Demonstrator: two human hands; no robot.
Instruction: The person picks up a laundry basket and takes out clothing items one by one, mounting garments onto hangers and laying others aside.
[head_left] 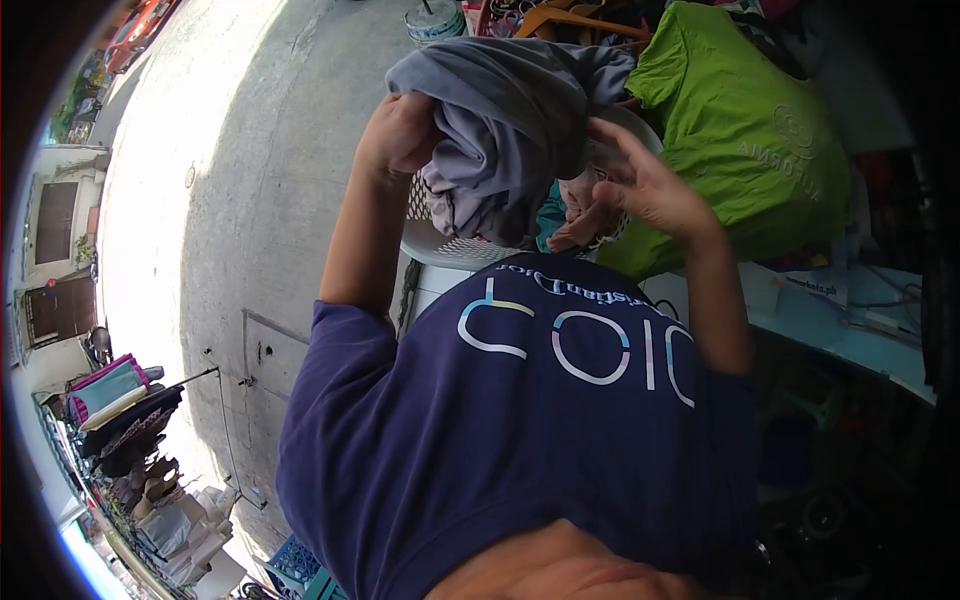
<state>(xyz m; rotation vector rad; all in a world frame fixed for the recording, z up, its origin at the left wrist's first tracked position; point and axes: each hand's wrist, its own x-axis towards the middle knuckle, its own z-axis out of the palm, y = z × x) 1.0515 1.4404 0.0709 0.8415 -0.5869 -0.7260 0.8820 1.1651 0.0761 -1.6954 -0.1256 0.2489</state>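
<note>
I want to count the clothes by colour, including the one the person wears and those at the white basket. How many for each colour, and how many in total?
Grey bundle, counted as one: 1
Teal cloth: 1
Pink cloth: 1
Bright green shirt: 1
Navy shirt, worn: 1
Total: 5; folds may hide more.

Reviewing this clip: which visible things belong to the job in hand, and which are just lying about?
In use, as far as I can judge:
- grey cloth, held by the left hand; the open right hand is beside it
- white basket
- pink cloth

Apparently lying about:
- orange hanger
- red vehicle

Can't tell: green shirt.
</note>
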